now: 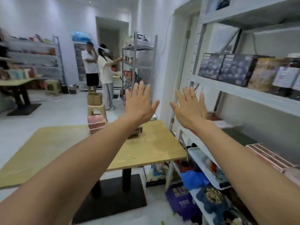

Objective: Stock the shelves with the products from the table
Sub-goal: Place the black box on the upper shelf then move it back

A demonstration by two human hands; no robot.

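Both hands are raised in front of the camera, backs towards it, fingers straight and spread wide. The left hand and right hand hold nothing and touch nothing; they sit side by side, apart.

Products on the wooden table: one small dark box near the far edge, largely hidden behind the left forearm – only its brown-and-dark end shows, and its print is unreadable. A stack of pink boxes stands at the table's far left corner; whether it rests on the top or just behind it cannot be told.

The grey shelf unit runs along the right side, beside the table. Its middle shelf carries two dark printed boxes, upright and touching, then a tan bag and labelled jars, the last cut off by the frame edge. Lower down lie flat pink cartons, a white tray, a blue plastic bag and a purple box – all blurred, contents indistinct.

Two people stand at a far rack, soft with motion blur.
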